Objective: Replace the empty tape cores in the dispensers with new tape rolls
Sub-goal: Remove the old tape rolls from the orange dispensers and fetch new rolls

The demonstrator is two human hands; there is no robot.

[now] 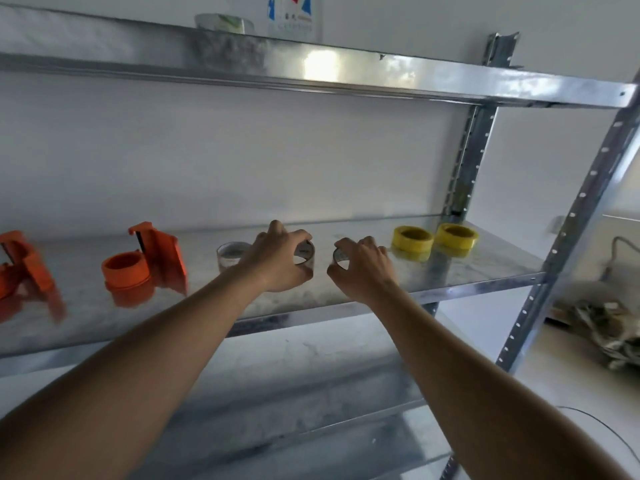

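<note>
Left hand (277, 259) fingers curled round core (304, 255); right hand (363, 268) pinches second core (341, 259). Cores likely light, thin-walled, crushable: hold rim gently. Yellow rolls (412, 239) heavier.

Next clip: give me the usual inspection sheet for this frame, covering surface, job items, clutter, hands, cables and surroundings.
Surface: galvanised metal shelf, dusty, reflective.
Job's things: two orange plastic tape dispensers, one fully in view, one cut by the left edge; a clear empty tape core standing beside the left wrist; two yellow tape rolls lying flat, far right.
Clutter: a pale roll on the upper shelf.
Hands: left hand grips a small silvery ring-shaped core; right hand grips another.
Cables: a grey cable at the right edge.
Surroundings: white wall, a crumpled bundle on a counter at right.
</note>
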